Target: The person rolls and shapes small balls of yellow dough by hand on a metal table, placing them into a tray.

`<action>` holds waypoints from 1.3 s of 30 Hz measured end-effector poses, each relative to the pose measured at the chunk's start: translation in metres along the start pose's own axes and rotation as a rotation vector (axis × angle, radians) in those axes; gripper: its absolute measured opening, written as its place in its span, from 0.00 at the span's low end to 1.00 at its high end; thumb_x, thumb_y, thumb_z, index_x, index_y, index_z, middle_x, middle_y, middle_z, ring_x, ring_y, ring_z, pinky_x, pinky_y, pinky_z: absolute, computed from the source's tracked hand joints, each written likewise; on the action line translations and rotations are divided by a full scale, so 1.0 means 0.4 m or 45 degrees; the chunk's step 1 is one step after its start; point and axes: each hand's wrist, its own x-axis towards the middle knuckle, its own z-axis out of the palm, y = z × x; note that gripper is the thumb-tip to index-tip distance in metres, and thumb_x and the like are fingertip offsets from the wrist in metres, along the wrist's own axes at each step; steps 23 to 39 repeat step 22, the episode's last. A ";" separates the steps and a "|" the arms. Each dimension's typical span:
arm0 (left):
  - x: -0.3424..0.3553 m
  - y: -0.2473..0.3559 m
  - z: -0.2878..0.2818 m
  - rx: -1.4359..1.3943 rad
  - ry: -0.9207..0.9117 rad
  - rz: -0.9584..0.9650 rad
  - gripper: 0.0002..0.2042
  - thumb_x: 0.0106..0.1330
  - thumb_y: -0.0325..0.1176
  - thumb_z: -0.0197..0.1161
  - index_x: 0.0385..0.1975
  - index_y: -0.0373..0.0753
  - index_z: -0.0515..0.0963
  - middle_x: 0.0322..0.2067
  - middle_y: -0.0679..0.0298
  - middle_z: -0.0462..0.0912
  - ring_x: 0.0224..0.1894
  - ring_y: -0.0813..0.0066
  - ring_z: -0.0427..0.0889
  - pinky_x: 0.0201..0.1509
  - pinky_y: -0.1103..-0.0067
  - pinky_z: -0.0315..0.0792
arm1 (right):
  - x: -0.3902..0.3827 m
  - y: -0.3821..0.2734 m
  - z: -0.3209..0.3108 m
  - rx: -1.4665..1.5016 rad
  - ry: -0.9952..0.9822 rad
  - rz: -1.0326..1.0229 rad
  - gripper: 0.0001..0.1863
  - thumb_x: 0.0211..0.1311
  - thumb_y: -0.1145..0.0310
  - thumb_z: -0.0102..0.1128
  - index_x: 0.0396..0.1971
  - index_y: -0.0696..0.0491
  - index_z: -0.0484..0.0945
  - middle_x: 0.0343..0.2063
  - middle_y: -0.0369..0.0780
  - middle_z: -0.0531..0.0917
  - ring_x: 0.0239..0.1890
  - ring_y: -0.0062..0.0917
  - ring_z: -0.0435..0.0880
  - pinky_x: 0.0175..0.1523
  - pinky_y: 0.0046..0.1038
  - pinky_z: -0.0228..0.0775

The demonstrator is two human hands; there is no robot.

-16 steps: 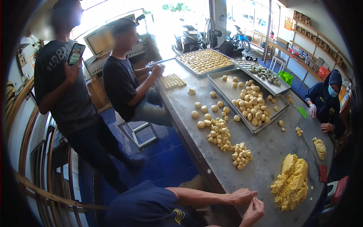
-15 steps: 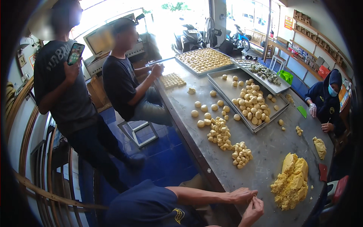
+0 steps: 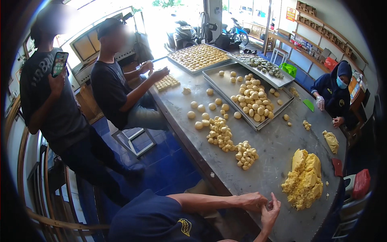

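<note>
My left hand (image 3: 253,201) is above the near edge of the metal table (image 3: 258,177), its fingers curled in; whatever they may hold is hidden. Touching or nearly touching its fingertips is my right hand (image 3: 271,213), index finger raised and thumb apart from it, with nothing plain between them. To the right of both hands lies a big crumbly mound of yellow dough (image 3: 303,181). Beyond them is a heap of small dough pieces (image 3: 246,155), joined by a longer heap of similar pieces (image 3: 220,135). Several larger dough balls (image 3: 201,108) are scattered farther off.
A deep tray (image 3: 209,76) holds piled balls, beside a tray of filled rows (image 3: 193,68) and a tray of greenish pieces (image 3: 262,66). A red scraper (image 3: 337,166) and green scraper (image 3: 308,105) lie right. One person sits left, one stands with a phone (image 3: 60,64), another works right.
My view has shifted, so the table appears farther left and higher. My right index finger has lifted from a pinch. The seated person's hands have moved apart.
</note>
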 end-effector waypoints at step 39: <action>-0.061 -0.010 -0.149 0.699 -0.036 -0.058 0.08 0.77 0.37 0.55 0.46 0.39 0.73 0.55 0.59 0.69 0.57 0.60 0.65 0.65 0.60 0.60 | -0.121 0.080 -0.004 -0.144 0.602 0.315 0.13 0.69 0.72 0.62 0.52 0.55 0.82 0.44 0.40 0.75 0.37 0.28 0.77 0.46 0.29 0.73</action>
